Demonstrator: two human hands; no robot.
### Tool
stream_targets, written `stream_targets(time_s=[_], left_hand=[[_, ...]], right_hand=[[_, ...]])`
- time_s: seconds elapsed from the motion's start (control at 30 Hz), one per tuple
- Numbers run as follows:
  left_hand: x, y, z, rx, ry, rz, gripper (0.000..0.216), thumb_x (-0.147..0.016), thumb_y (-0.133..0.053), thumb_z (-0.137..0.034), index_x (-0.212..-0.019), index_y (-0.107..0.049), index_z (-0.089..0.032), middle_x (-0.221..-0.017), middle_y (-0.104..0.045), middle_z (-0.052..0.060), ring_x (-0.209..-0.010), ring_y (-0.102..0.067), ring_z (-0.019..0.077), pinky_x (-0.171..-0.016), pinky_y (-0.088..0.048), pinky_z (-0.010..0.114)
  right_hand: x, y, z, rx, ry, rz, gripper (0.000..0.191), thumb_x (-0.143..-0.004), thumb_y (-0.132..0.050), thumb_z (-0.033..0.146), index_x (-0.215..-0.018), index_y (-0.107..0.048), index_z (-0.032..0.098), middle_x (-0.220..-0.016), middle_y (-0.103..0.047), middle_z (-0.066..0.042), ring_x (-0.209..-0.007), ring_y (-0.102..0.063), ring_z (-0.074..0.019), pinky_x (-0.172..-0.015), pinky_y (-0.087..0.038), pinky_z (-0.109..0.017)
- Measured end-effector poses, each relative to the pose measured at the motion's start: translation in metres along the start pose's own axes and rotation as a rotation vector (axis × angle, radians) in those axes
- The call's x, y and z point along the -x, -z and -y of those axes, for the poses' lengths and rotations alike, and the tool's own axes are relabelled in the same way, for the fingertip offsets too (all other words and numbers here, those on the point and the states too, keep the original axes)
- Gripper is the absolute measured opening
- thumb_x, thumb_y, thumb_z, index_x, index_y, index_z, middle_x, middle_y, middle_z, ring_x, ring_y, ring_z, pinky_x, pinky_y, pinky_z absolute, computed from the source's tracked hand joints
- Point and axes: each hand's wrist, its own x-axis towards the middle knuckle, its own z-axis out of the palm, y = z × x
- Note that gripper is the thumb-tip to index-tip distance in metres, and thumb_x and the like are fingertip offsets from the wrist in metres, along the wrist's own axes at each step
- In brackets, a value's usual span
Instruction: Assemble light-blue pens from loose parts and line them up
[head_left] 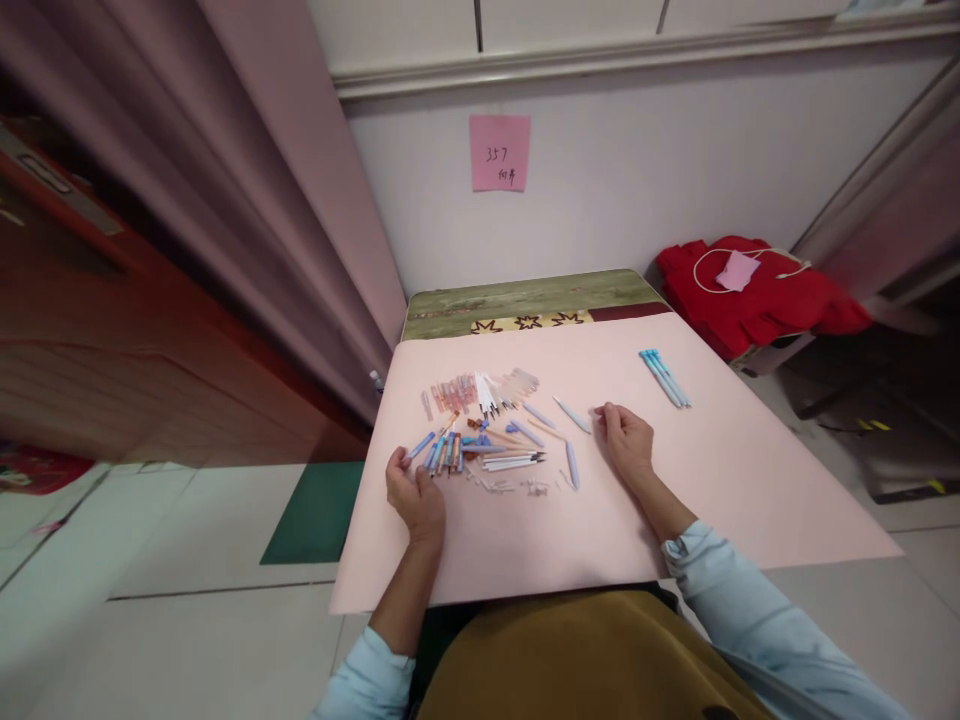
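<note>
My left hand (414,492) rests on the pink sheet (720,470), fingers curled round a blue pen barrel (420,446) at the left end of a heap of pen parts (484,425). My right hand (625,440) lies to the right of the heap with its fingers bent and pressed together; whether it holds anything is unclear. A pale blue barrel (572,464) and a pale tip piece (573,414) lie between the hands. Clear and white refills sit at the heap's far side.
Three assembled blue pens (664,377) lie at the sheet's far right. Beyond the sheet shows the green table top (525,295). A red cloth (757,290) with a cord sits to the right. A pink note (499,152) hangs on the wall; curtain at left.
</note>
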Motion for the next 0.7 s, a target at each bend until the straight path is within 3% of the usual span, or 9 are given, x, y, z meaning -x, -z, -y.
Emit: stream_targets(time_s=[0.7], left_hand=[[0.002, 0.002, -0.012, 0.064, 0.084, -0.045, 0.044, -0.083, -0.053, -0.019, -0.127, -0.051, -0.02, -0.121, -0.056, 0.009, -0.107, -0.056, 0.02, -0.102, -0.04, 0.04]], right_hand=[[-0.001, 0.0, -0.004, -0.039, 0.036, 0.085, 0.036, -0.087, -0.05, 0.046, -0.087, -0.075, 0.019, -0.088, -0.075, -0.005, -0.083, -0.067, -0.0207, -0.078, -0.048, -0.029]])
